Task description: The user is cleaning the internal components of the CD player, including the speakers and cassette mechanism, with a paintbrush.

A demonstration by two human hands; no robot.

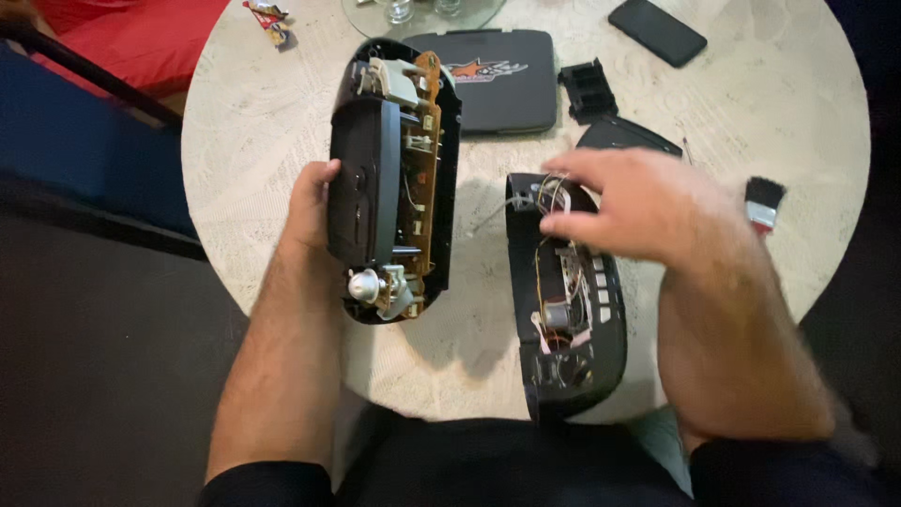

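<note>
An opened black electronic device lies in two halves on a round pale table [263, 141]. The bigger half [389, 178] stands on its side, showing a brown circuit board, grey plastic parts and a silver knob. My left hand [312, 207] grips its left edge. The smaller half [563, 300] lies to the right, with loose wires, a small motor and white buttons inside. My right hand [638, 207] hovers over its upper end, fingers spread and blurred, close to the wires, holding nothing I can make out.
A flat black case [497, 80] lies at the back centre, with a small black plastic part [588, 89] and a dark curved cover [624, 136] beside it. A phone [657, 31] lies far right, a paintbrush [763, 202] at right, a glass base [422, 14] at the back.
</note>
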